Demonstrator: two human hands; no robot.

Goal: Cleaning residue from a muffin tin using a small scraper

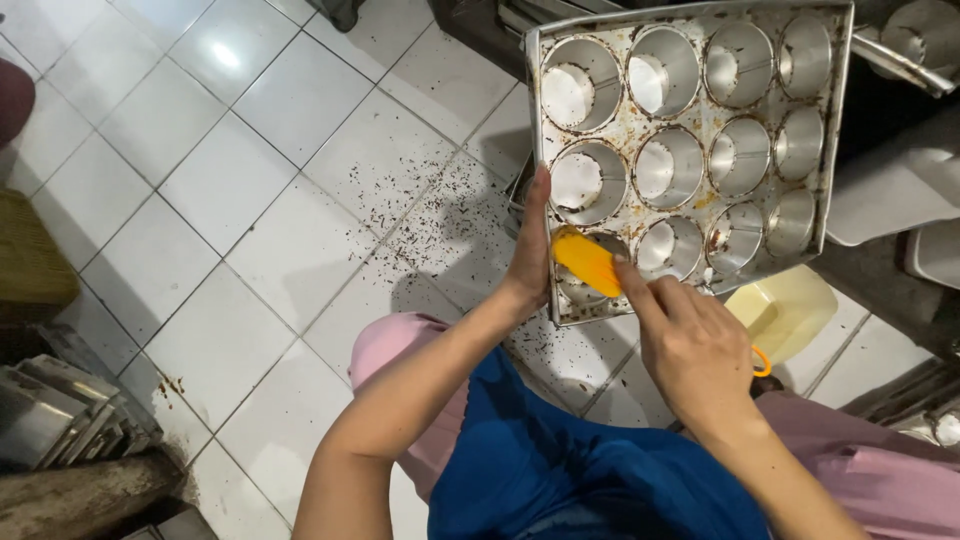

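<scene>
Seen from above, a person's left hand (530, 250) grips the near left edge of a tilted metal baking tray (836, 120) of round cups, while the right hand (690, 345), closed on a yellow scraper (587, 262), presses it slantwise into the nearest cup over a crumb-strewn tiled floor (250, 200).

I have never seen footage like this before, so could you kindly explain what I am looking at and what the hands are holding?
This is one picture from a camera worn on a person's head, looking down at their own two bare hands. The left hand steadies a metal baking tray with round cups, stained and crusty. The right hand has a grip on a yellow scraper, pressed at a cup near the tray's lower edge. Below is a white tiled floor scattered with dark crumbs, and a pale yellow container sits beside the tray.
</scene>
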